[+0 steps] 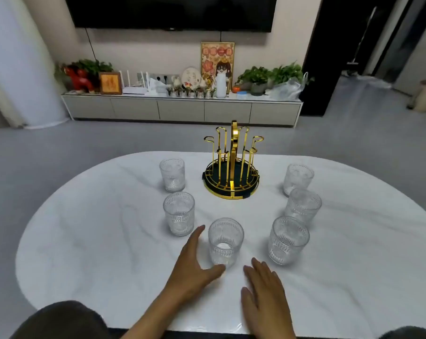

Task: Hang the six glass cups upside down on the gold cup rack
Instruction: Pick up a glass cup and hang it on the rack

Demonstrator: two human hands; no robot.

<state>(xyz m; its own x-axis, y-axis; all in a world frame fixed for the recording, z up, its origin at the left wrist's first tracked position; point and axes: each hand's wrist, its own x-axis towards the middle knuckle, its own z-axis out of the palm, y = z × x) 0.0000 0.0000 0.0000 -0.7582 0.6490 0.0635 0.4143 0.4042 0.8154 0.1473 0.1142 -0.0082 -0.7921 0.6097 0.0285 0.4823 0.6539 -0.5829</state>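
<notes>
Head view showed the left hand [195,265] spread wide beside the nearest glass cup [225,242], thumb reaching under its near side and fingers running up its left flank — close to the glass, though whether skin touched it I could not tell. The right hand [265,292] lay open and empty on the white table [97,241], just short of the same cup on its right. Neither hand held anything.

Outward from there, the other five cups stood upright in a loose ring: two on the left [179,214] [172,174], three on the right [287,239] [303,206] [297,178]. The gold cup rack [231,165] stood at the far middle, every prong bare, so no cup was hung yet.

The risks, as I judged them: patterned glass gripped one-handed could slip during the flip — a firm wrap around the body would help. The right-side cups stood close together, two of them overlapping in this view, so lifting one might knock its neighbour. The rack's thin prongs crowd together; a cup lowered off-centre could clink against the central handle or tip the rack. Reaching that far across also put a forearm above the cups in between.
</notes>
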